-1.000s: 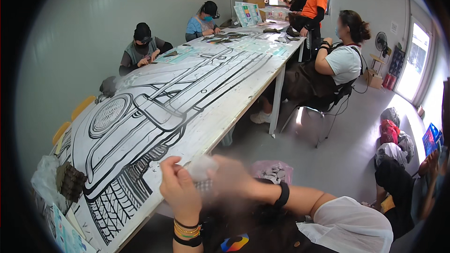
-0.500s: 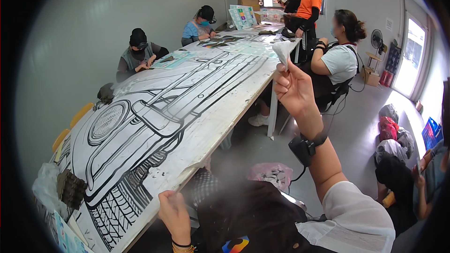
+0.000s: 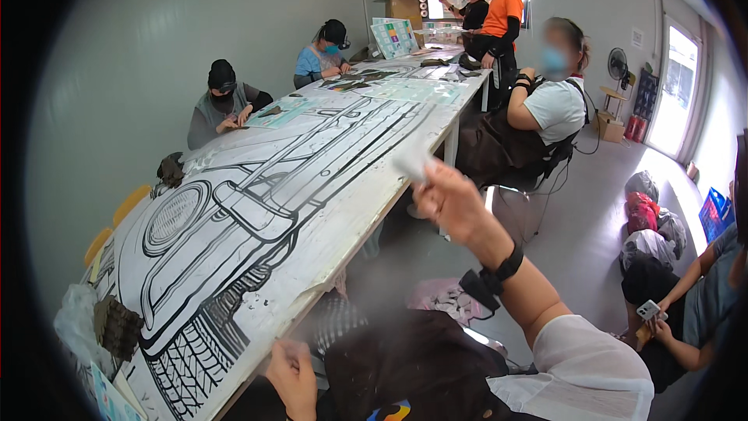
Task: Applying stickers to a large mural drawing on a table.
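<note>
My right hand is raised over the front edge of the long table. Its fingers are pinched on a crumpled white tissue, which is smeared by motion. Low at the near table edge, my left hand has its fingers curled and pressed together; whether anything is in them is hidden. A large black-and-white line drawing covers the tabletop beside both hands. Close to its lower left corner lie a stack of dark brown clay-like pieces and a clear plastic bag.
A seated person is just beyond my right hand; another sits at lower right holding a small device. Two people work across the table. A pink bag of pale pieces and several filled bags lie on the floor.
My right hand has come down and to the left with the tissue, nearer the table edge. My left hand has shifted slightly down. The seated person beyond has turned toward me.
</note>
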A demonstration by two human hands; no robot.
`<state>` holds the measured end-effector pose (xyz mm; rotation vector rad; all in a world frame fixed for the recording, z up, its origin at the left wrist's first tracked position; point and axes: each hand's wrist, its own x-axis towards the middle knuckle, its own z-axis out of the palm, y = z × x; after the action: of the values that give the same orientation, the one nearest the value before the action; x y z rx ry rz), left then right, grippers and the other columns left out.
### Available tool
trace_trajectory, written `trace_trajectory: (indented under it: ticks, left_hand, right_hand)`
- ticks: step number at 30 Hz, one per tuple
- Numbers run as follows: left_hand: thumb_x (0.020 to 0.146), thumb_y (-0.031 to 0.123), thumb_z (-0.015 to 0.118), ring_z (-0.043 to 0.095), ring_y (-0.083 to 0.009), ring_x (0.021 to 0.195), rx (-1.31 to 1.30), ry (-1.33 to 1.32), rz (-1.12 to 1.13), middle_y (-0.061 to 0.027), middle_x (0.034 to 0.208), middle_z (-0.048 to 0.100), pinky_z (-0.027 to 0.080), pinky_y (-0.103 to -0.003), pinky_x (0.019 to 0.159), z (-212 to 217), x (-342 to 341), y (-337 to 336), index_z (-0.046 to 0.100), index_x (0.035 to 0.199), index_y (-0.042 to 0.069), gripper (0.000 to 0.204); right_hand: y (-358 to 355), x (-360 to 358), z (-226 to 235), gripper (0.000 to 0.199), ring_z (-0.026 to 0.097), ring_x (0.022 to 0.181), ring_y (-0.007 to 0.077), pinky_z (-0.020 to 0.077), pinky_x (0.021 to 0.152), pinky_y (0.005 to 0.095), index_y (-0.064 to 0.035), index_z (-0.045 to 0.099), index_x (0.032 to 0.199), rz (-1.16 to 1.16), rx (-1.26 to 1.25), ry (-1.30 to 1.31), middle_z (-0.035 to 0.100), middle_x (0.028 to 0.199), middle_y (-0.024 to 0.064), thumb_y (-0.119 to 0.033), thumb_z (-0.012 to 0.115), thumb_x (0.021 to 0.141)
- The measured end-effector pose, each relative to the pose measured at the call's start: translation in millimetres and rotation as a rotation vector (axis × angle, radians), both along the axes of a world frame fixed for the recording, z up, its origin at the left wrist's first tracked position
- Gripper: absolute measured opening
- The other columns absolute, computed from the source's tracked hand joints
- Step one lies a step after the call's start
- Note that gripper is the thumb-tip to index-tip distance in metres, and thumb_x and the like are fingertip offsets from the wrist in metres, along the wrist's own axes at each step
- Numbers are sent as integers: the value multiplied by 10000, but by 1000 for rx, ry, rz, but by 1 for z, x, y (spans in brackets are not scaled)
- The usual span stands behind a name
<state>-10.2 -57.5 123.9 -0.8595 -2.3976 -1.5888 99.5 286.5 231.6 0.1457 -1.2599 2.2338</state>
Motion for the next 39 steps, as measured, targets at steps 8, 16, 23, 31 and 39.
trace_trajectory:
  ticks: [8,16,23,31,39]
  left_hand:
    - [1031,350,474,449,-53,529,112,-437,-481,2,692,543,335,-192,476,-12,17,-10,565,991,52,314]
    - [1006,498,454,532,-87,529,267,-791,-697,-73,854,673,373,-184,450,-58,29,-6,566,1205,6,542]
    - [1027,436,438,584,-119,535,153,-1055,-767,-81,849,690,420,-205,459,-96,29,0,587,1190,-15,503]
    - [1031,410,440,636,-148,578,129,-1226,-690,-117,864,693,494,-230,461,-107,29,4,592,1137,3,447]
    - [1025,376,486,589,-131,470,68,-1086,-517,-65,704,662,458,-220,419,-104,38,13,647,966,10,405]
  right_hand:
    - [-86,-12,-77,282,569,611,20,380,513,157,-81,583,1086,487,350,-329,615,822,-36,-336,601,966]
    - [-119,-24,-152,312,590,627,36,401,503,169,-84,586,1075,777,562,-552,627,835,-18,-369,586,950]
    - [-129,-16,-204,260,578,643,14,385,506,156,-104,591,1044,881,468,-590,631,774,-44,-344,591,945]
    - [-139,-16,-258,394,572,645,-3,379,509,125,-84,554,1218,923,291,-592,612,808,-53,-365,593,945]
    - [-135,-17,-271,326,586,644,29,425,524,172,-85,583,1080,849,449,-505,609,789,-24,-393,511,1002]
